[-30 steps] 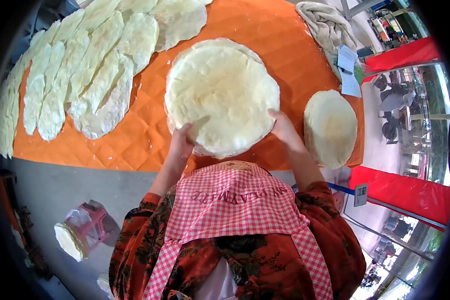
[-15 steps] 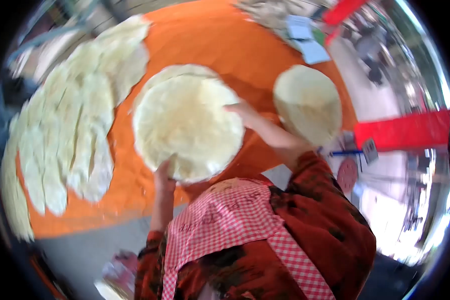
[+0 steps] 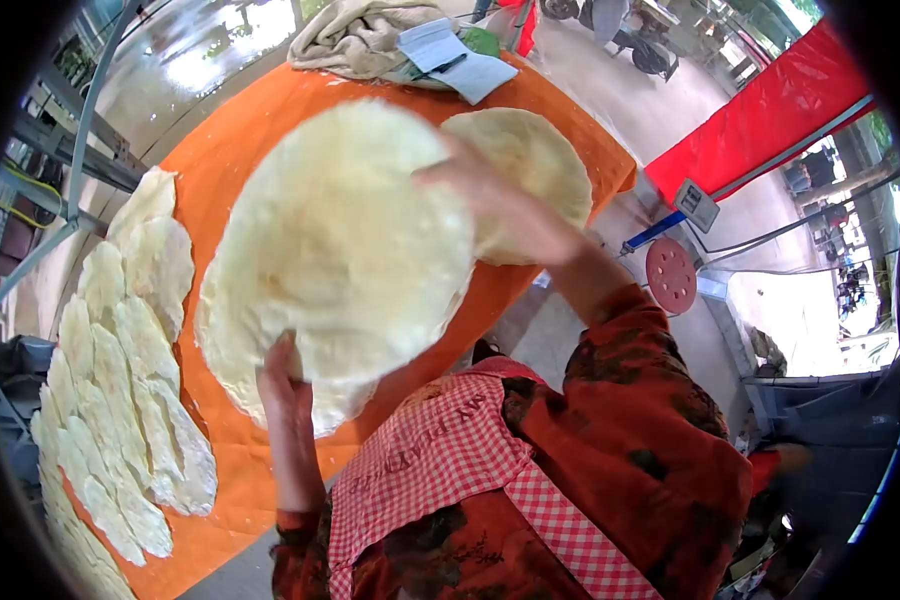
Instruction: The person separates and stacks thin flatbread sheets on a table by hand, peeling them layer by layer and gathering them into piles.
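Note:
A large round flatbread [image 3: 340, 240], pale and floury, is held between my two hands, raised at a tilt above the orange-covered table. My left hand [image 3: 286, 385] pinches its near lower edge, thumb on top. On the far right edge, my right hand [image 3: 485, 195] grips it, somewhat blurred. Beneath it, the rim of another flatbread [image 3: 335, 405] peeks out at the bottom. To the right, partly behind my right hand and forearm, lies one more round flatbread [image 3: 535, 165]. Most of the lower bread is hidden by the held one.
Several overlapping flatbreads [image 3: 135, 370] cover the left side of the orange cloth [image 3: 235, 540]. A crumpled towel [image 3: 355, 35] and blue papers [image 3: 470, 72] sit at the far edge. Beyond the right edge stand a red disc-shaped stool [image 3: 670, 275] and a red sheet [image 3: 760, 115].
The top flatbread has been lifted off the one below, with both hands still on it. My view has turned, so the table and the other breads appear shifted to the left.

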### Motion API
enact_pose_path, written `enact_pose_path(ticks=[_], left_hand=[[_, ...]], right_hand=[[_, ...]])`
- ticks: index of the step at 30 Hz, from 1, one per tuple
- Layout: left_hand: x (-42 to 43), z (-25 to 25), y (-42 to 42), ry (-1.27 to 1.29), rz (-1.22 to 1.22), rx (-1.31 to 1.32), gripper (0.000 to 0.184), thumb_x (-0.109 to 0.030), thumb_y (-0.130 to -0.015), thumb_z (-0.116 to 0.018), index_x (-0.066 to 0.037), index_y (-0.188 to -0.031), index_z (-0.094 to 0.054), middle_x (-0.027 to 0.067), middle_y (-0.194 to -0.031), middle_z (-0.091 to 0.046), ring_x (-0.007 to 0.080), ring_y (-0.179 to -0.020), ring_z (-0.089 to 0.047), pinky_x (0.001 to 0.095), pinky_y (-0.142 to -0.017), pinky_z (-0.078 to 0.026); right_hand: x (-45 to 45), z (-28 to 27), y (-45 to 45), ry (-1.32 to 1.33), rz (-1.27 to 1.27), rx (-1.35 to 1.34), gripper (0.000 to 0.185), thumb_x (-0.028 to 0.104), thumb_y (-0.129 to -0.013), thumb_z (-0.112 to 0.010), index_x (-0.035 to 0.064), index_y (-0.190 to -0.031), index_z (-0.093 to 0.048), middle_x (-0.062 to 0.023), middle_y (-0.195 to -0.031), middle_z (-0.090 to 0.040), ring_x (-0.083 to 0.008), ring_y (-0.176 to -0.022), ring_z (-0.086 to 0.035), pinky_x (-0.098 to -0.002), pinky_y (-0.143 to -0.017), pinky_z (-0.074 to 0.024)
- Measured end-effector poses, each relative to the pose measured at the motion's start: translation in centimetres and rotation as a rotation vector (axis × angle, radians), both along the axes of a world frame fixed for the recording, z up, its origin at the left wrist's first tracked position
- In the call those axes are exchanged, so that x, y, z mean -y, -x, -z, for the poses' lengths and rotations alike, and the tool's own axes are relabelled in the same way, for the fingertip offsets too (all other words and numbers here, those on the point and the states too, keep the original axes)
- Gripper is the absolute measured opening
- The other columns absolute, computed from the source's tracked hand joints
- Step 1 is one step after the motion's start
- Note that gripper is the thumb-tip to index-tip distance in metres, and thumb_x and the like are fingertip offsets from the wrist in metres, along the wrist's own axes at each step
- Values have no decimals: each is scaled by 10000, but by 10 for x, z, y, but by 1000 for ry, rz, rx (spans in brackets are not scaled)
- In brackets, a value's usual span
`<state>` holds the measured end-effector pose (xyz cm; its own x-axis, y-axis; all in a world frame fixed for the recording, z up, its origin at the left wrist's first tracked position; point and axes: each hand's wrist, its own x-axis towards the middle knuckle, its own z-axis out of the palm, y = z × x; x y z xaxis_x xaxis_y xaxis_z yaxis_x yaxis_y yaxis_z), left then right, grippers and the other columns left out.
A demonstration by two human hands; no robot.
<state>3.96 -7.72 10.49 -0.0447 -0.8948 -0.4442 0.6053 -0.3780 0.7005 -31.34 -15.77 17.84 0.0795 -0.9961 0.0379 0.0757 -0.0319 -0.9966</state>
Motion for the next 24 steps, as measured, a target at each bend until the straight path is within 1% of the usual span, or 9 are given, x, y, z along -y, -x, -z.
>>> enact_pose_path(ticks=[3, 7, 9, 12, 14, 15, 18, 21, 24], left_hand=[[36, -28, 90, 147, 118, -31, 422, -28, -870, -559, 59, -1271, -463, 133, -1215, -555, 247, -1112, -552, 390, -967, -474], [58, -64, 217, 216, 270, -91, 371, -54, -860, -584, 32, -1214, -512, 107, -1182, -577, 240, -1078, -566, 389, -942, -475], [71, -36, 263, 221, 286, -100, 369, -58, -855, -604, 31, -1203, -519, 95, -1156, -596, 232, -1059, -577, 379, -933, -477], [82, 45, 319, 93, 346, -104, 398, -54, -841, -634, 13, -1217, -522, 77, -1150, -606, 213, -1063, -578, 364, -929, -481], [91, 152, 329, -145, 352, 8, 401, -82, -807, -663, -19, -1180, -532, 66, -1034, -606, 202, -918, -585, 355, -739, -512], [84, 159, 334, -130, 327, 76, 394, -84, -800, -665, -20, -1165, -531, 66, -1011, -601, 202, -895, -580, 354, -712, -508], [73, 163, 345, -72, 281, 212, 350, -69, -782, -663, -27, -1099, -520, 77, -951, -584, 202, -837, -566, 360, -630, -493], [71, 149, 344, -141, 286, 294, 355, -64, -767, -666, -23, -1086, -515, 89, -955, -580, 201, -817, -559, 357, -595, -477], [76, 156, 335, -162, 348, 415, 388, -63, -757, -662, -16, -1104, -494, 106, -949, -579, 215, -821, -568, 375, -593, -489]], right_hand=[[-11, -40, 100, 77, 179, -43, 572, 22, -740, -659, 20, -1291, -508, -79, -1137, -624, -210, -1025, -595, -386, -918, -471], [-20, -37, 234, 77, 294, -58, 548, 24, -741, -663, -8, -1268, -516, -94, -1129, -625, -207, -994, -608, -375, -891, -488], [-28, -27, 279, 39, 343, -45, 526, 35, -748, -668, -11, -1253, -530, -101, -1109, -632, -206, -975, -619, -367, -877, -494], [-35, 59, 342, -63, 308, -33, 506, 73, -758, -683, -6, -1241, -553, -104, -1076, -644, -203, -954, -631, -355, -856, -499], [-44, 155, 381, -183, 249, -88, 525, 107, -747, -690, 3, -1244, -559, -94, -1072, -648, -190, -941, -630, -346, -834, -506], [-51, 189, 392, -290, 255, -118, 532, 121, -737, -690, 7, -1241, -565, -90, -1072, -649, -183, -931, -631, -338, -822, -510], [-64, 188, 376, -242, 372, 80, 500, 120, -706, -684, 8, -1184, -595, -74, -1033, -655, -165, -896, -629, -320, -790, -515], [-66, 167, 378, -364, 378, -108, 461, 106, -720, -672, -5, -1162, -596, -50, -993, -645, -143, -847, -614, -304, -757, -512], [-52, 172, 380, -98, 392, -41, 434, 87, -701, -650, -11, -1122, -602, -41, -965, -632, -145, -833, -603, -309, -737, -509]])
